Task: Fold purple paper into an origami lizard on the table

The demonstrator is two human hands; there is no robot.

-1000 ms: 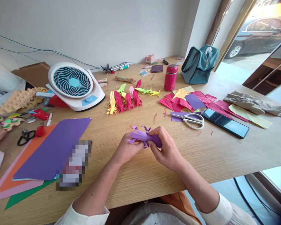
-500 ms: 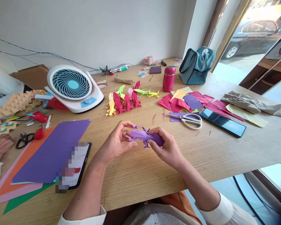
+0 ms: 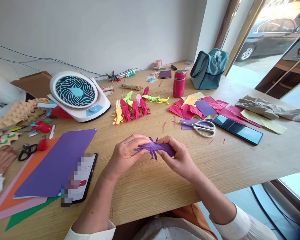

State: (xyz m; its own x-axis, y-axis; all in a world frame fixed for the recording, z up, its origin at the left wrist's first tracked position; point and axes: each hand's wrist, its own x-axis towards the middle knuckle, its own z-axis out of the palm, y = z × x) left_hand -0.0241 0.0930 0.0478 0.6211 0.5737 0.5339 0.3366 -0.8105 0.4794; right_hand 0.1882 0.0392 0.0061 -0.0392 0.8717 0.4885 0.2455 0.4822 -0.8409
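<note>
A purple folded paper figure (image 3: 165, 148) with thin curled strips is held just above the table between both hands. My left hand (image 3: 126, 151) pinches its left end between thumb and fingers. Around its right end, my right hand (image 3: 178, 156) is closed, thumb below and fingers on top. Parts of the paper are hidden under the fingers. Beyond the hands stands a cluster of similar folded paper figures (image 3: 132, 108) in red, yellow, green and pink.
White-handled scissors (image 3: 204, 129) and a dark phone (image 3: 238, 130) lie to the right, near loose coloured paper (image 3: 205, 108). A fan (image 3: 77, 96), purple sheets (image 3: 55, 163) and another phone (image 3: 83, 180) are on the left. Another person's hand (image 3: 2, 160) rests at the far left.
My left hand has closed its fingers onto the left end of the purple paper figure, where they were more apart before. My right hand keeps its grip, almost unmoved.
</note>
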